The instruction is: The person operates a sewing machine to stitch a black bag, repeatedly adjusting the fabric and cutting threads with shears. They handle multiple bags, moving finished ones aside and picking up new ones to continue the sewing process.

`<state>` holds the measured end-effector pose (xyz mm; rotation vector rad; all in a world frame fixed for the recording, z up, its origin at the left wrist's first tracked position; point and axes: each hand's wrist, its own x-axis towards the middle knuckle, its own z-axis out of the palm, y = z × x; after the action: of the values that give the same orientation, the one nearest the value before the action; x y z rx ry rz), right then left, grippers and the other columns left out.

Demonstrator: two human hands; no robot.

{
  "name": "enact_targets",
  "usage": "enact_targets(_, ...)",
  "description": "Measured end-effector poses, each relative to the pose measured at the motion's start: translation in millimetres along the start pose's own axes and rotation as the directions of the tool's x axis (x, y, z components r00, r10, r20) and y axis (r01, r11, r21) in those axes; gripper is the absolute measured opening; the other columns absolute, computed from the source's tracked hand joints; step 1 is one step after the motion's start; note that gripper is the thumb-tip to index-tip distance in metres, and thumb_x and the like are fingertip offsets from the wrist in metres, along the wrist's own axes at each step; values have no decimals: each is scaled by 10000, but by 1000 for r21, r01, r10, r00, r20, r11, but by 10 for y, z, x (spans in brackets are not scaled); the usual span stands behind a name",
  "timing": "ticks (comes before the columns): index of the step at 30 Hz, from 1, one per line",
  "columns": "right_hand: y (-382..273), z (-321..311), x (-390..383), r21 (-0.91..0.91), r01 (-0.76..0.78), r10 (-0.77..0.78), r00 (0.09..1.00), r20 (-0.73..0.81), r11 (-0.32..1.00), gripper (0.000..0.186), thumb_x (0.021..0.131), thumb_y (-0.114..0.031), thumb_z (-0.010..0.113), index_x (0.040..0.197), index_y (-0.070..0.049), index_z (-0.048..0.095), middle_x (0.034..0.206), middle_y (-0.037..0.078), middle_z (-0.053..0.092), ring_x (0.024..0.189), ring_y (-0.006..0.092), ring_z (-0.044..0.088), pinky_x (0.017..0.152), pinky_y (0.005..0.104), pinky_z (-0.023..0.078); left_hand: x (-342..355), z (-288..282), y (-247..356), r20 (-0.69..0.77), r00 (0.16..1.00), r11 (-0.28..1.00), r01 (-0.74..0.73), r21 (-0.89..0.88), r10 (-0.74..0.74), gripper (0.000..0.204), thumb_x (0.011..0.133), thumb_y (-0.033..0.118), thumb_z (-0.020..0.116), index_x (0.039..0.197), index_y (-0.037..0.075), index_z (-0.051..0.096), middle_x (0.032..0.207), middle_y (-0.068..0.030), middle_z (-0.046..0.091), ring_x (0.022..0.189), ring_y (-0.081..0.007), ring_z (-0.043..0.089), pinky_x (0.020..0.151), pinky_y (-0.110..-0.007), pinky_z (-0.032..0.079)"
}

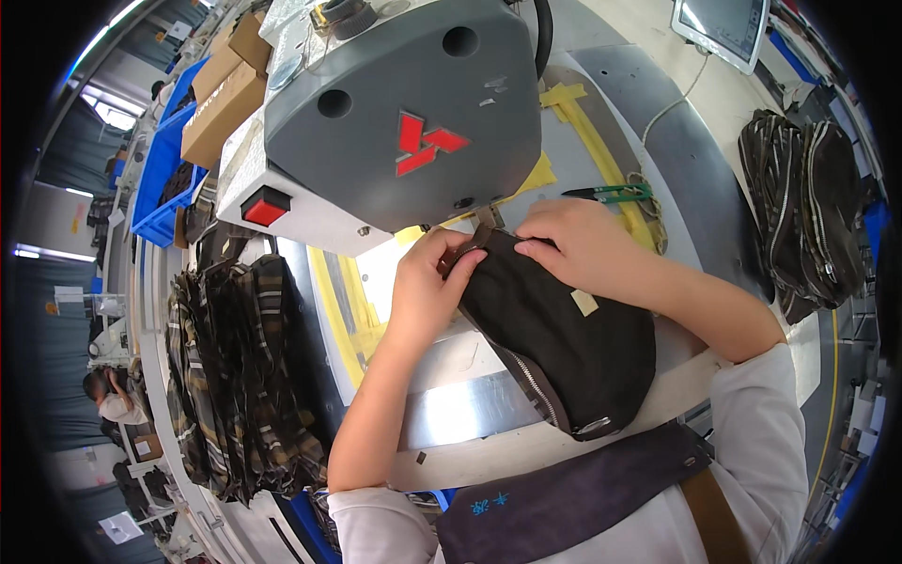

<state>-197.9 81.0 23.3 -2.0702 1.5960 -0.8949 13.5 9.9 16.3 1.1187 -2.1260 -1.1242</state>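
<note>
Your two hands, near each other, pinch the narrow end of a black zippered pouch (564, 343) under the sewing machine head (404, 122).
Your left hand (432, 287) grips the pouch's edge between thumb and fingers, and your right hand (587, 246) pinches its upper edge just beside; the body lies below and between your hands, its silver zipper (531, 376) on the side toward your left forearm. Green-handled thread snips (620, 193) lie just beyond your right hand, plaid fabric pieces (240, 376) are heaped well left of your left hand, and more dark zippered pouches (799, 211) are stacked well right of your right hand.
</note>
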Motion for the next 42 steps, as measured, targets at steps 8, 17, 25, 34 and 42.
enact_targets(8,11,42,79,252,-195,151,971,184,948,199,884,-217,650,921,-22,661,829,82,648,737,223,626,667,334,486,-10,14,-151,42,998,989,-29,-145,36,165,830,49,726,958,-8,641,811,-41,593,657,-105,517,619,-252,449)
enact_targets(17,111,100,129,500,-612,382,784,490,613,195,926,-204,613,962,-16,648,841,45,666,742,150,640,634,336,476,-7,3,-38,92,994,998,-51,-45,55,163,829,20,695,991,16,674,874,-73,628,687,-174,590,629,-273,475)
enact_targets(25,-50,15,77,133,-63,60,998,23,989,189,905,-173,612,937,9,648,836,136,655,775,273,622,686,362,467,3,13,-88,-60,892,883,-432,181,449,244,749,-60,689,960,64,687,939,-69,659,785,-250,665,642,-323,543)
enact_targets(34,138,44,121,441,-351,212,919,333,826,220,929,-219,617,935,-2,656,718,81,582,664,124,515,624,275,419,-107,65,21,59,823,799,-563,213,564,254,713,-33,713,938,79,681,892,-56,615,767,-220,656,625,-297,538)
enact_targets(42,87,-86,202,316,-193,71,930,361,929,218,902,-224,651,966,-17,681,777,107,645,692,195,578,646,319,450,-105,51,-8,115,992,948,92,-305,-59,107,879,28,671,984,6,667,806,-43,655,726,-100,607,687,-222,493)
